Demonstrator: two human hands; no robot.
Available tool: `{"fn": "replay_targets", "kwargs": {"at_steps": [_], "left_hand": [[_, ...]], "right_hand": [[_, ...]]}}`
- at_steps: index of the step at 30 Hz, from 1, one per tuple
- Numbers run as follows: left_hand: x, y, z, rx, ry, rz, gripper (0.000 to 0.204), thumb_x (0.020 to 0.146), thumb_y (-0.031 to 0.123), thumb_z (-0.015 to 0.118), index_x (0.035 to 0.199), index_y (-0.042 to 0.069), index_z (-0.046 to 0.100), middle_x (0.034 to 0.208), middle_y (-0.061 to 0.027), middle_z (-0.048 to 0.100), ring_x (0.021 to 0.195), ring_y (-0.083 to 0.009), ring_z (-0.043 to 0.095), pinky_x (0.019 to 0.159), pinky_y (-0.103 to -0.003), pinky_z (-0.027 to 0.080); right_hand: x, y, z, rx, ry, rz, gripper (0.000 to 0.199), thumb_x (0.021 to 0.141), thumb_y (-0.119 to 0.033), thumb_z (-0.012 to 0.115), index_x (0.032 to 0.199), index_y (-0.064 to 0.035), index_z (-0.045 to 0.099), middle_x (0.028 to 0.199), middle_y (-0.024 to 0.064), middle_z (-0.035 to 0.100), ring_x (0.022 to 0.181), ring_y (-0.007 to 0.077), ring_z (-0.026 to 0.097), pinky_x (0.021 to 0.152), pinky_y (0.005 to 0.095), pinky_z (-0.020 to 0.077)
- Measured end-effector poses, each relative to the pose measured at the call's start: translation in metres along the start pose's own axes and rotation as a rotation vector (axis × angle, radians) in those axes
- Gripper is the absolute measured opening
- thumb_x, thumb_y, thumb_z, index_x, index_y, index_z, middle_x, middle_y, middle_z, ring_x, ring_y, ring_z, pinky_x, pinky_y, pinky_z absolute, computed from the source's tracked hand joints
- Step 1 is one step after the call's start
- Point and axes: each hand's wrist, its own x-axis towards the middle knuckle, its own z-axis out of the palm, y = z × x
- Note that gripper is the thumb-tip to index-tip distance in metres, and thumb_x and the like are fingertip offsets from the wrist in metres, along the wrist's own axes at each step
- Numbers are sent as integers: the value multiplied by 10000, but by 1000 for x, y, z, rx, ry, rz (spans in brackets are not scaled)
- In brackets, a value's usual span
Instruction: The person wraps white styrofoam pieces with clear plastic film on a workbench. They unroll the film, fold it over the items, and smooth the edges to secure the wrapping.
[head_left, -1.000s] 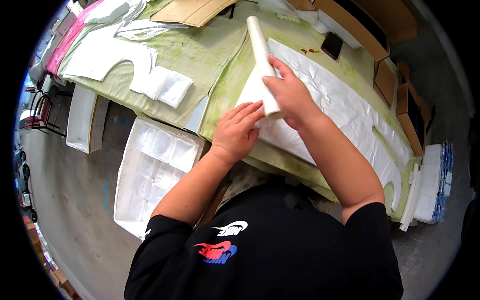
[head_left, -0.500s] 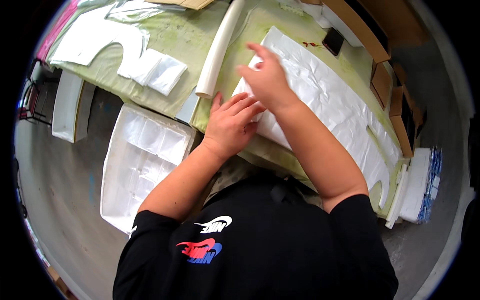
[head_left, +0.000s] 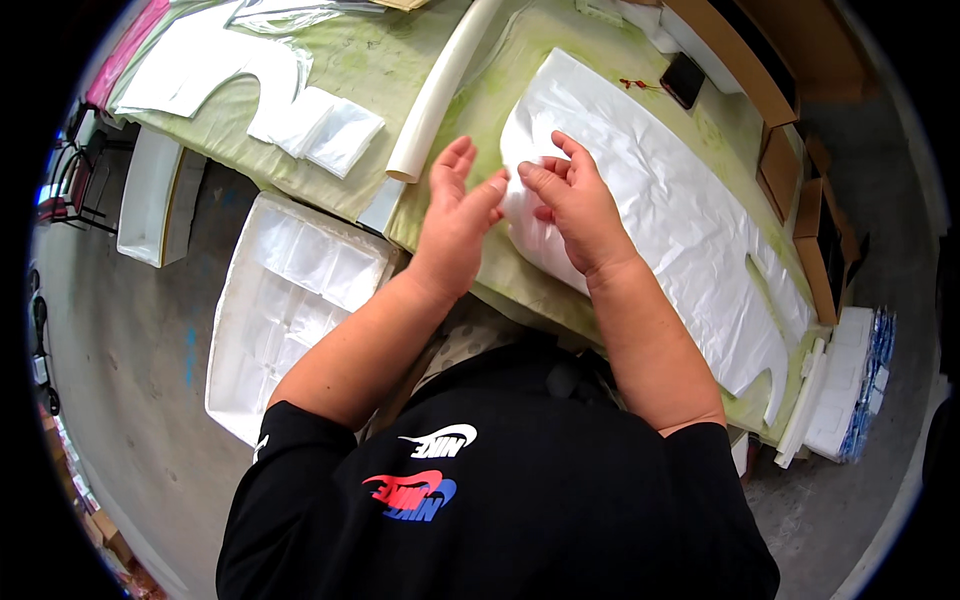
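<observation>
A stack of thin, crinkled white plastic sheets (head_left: 660, 220) lies on the table, with cut-out notches at its far right end. Its left edge is raised and curled between my hands. My right hand (head_left: 583, 208) is at that edge, thumb and fingers drawn together on the plastic; the exact grip is partly hidden. Close by on the left, my left hand (head_left: 452, 225) is held up with fingers apart and its thumb pointing at the same edge. Whether that thumb touches the plastic I cannot tell.
A long white tube (head_left: 440, 90) lies left of the sheets. Folded clear bags (head_left: 340, 135) and white cut-out sheets (head_left: 190, 60) are farther left. A white foam box (head_left: 225, 330) with clear bags stands below the table. A phone (head_left: 683, 80) and cardboard boxes (head_left: 825, 240) are at right.
My left hand has lifted off the sheets' corner and turned upright. My right hand has moved down and right to the edge. The left edge of the sheets has curled up.
</observation>
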Motion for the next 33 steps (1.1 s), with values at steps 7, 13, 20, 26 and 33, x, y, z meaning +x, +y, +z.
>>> {"fn": "replay_targets", "kwargs": {"at_steps": [7, 13, 20, 26, 33], "left_hand": [[13, -39, -4, 121, -191, 124, 786, 952, 57, 606, 1605, 87, 170, 1611, -175, 309, 1320, -231, 486, 1088, -382, 414], [12, -47, -9, 197, -230, 250, 791, 923, 4, 606, 1600, 97, 208, 1623, -176, 299, 1403, -278, 414, 1155, -439, 358], [11, -43, -10, 81, -206, 220, 790, 920, 6, 611, 1599, 106, 219, 1629, -185, 296, 1476, -332, 336, 1195, -464, 307], [9, -43, -9, 73, -245, 254, 804, 921, 37, 638, 1600, 96, 212, 1634, -202, 283, 1492, -345, 315, 1223, -476, 253], [8, -44, -9, 58, -250, 268, 837, 911, 72, 678, 1603, 94, 207, 1635, -211, 282, 1510, -349, 283, 1236, -474, 215]], "right_hand": [[5, 13, -26, 254, -9, 109, 673, 886, -129, 742, 1453, 33, 417, 1270, 186, 620, 1099, 249, 641, 900, 376, 544], [3, 12, -33, 230, 27, 163, 452, 897, -104, 722, 1295, 36, 562, 1149, 145, 682, 995, 234, 675, 833, 388, 564], [3, 11, -34, 297, 24, 192, 372, 960, -146, 677, 1283, 17, 591, 1135, 119, 687, 981, 214, 671, 836, 373, 560], [6, 14, -35, 333, 28, 194, 340, 984, -167, 645, 1269, 12, 597, 1121, 113, 686, 979, 202, 667, 839, 367, 557], [8, 18, -37, 388, 34, 202, 315, 985, -148, 619, 1253, 15, 599, 1116, 112, 685, 980, 201, 666, 846, 359, 558]]}}
